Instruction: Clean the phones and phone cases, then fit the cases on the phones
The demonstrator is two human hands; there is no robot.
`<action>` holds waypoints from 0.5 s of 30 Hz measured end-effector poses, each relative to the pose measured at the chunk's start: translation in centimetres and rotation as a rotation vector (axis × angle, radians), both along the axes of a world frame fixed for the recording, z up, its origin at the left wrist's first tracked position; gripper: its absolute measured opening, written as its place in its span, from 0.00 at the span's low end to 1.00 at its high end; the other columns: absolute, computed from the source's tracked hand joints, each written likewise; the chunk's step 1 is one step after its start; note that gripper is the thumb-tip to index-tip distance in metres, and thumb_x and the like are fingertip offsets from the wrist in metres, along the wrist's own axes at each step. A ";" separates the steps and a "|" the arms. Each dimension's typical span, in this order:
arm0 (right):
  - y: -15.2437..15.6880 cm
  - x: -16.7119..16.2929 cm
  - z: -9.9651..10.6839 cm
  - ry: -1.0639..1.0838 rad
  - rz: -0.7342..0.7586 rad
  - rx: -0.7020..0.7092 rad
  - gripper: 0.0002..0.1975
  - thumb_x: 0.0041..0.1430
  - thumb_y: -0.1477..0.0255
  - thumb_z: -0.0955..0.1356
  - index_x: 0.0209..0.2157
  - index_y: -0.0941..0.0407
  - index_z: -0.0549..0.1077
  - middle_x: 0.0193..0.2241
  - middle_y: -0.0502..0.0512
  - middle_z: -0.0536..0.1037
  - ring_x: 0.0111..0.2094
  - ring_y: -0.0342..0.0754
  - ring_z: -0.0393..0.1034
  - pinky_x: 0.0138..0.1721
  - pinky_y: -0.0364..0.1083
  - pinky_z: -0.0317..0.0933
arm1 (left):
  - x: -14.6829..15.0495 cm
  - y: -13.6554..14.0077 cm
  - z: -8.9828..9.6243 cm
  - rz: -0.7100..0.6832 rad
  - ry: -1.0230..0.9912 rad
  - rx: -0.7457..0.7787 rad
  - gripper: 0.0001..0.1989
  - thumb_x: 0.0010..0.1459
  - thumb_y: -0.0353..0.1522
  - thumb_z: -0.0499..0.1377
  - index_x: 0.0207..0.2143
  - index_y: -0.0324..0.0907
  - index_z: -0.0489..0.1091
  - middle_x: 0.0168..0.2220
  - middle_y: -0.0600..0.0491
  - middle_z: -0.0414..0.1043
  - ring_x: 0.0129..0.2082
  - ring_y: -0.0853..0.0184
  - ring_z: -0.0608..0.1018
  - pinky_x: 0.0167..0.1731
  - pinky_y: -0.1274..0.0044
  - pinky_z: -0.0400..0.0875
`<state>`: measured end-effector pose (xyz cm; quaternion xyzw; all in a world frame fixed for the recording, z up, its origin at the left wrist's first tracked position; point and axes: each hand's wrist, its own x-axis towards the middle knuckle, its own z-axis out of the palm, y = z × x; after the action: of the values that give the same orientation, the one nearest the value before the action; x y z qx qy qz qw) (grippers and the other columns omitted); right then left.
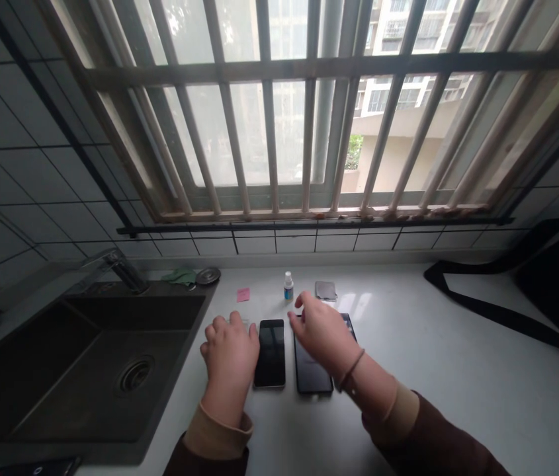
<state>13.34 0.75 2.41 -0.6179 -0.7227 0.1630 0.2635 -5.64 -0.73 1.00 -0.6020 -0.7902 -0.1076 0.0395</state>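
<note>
My left hand [230, 354] rests on the white counter, just left of a black phone [270, 354], with its fingers bent and apart. A clear, thin edge of something [245, 322] shows by its fingertips; what it is I cannot make out. Above a larger dark phone or tablet [313, 370] hovers my right hand [323, 330], hiding its upper part. Its thumb and index finger are bent with a gap between them, and nothing shows there. A small white-capped bottle [288, 287] stands upright just beyond the right fingertips.
A pink paper square [243, 295] and a grey flat packet [326, 290] lie behind the devices. At left is a dark sink [174, 370] with a faucet [128, 271], green cloth [180, 276] and strainer [208, 275]. A black strap [487, 309] lies at right, below a barred window.
</note>
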 end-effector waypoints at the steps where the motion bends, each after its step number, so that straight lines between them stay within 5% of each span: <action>1: -1.6 -1.4 0.1 -0.081 0.023 -0.047 0.12 0.70 0.64 0.68 0.50 0.55 0.72 0.38 0.62 0.81 0.38 0.58 0.78 0.40 0.51 0.67 | -0.4 0.2 0.0 0.033 -0.013 -0.019 0.20 0.69 0.41 0.54 0.56 0.37 0.71 0.52 0.33 0.69 0.56 0.39 0.71 0.46 0.55 0.73; 5: -5.3 -6.6 -0.3 -0.289 0.137 -0.145 0.16 0.68 0.66 0.70 0.52 0.59 0.74 0.44 0.70 0.80 0.46 0.65 0.78 0.44 0.55 0.70 | -1.5 0.8 -0.3 0.100 -0.099 -0.170 0.27 0.67 0.47 0.56 0.60 0.38 0.67 0.56 0.30 0.67 0.58 0.36 0.71 0.47 0.52 0.73; 9: -5.0 -9.2 -1.5 -0.327 -0.020 -0.314 0.22 0.64 0.63 0.75 0.54 0.60 0.73 0.48 0.74 0.78 0.48 0.67 0.78 0.43 0.57 0.73 | -1.8 1.0 -0.3 0.104 -0.119 -0.286 0.27 0.66 0.46 0.57 0.59 0.39 0.66 0.58 0.31 0.66 0.60 0.37 0.71 0.50 0.51 0.72; 15: -3.9 -10.1 -2.5 -0.306 -0.111 -0.337 0.30 0.61 0.60 0.77 0.59 0.58 0.70 0.50 0.73 0.76 0.47 0.64 0.79 0.42 0.55 0.74 | -2.0 1.1 -0.2 0.122 -0.099 -0.263 0.25 0.65 0.42 0.58 0.58 0.36 0.65 0.55 0.30 0.68 0.58 0.37 0.74 0.48 0.55 0.74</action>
<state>3.25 -3.18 -0.06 -0.7093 -0.6818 0.1710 0.0528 -7.65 0.38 0.82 -0.5470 -0.8335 -0.0301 -0.0723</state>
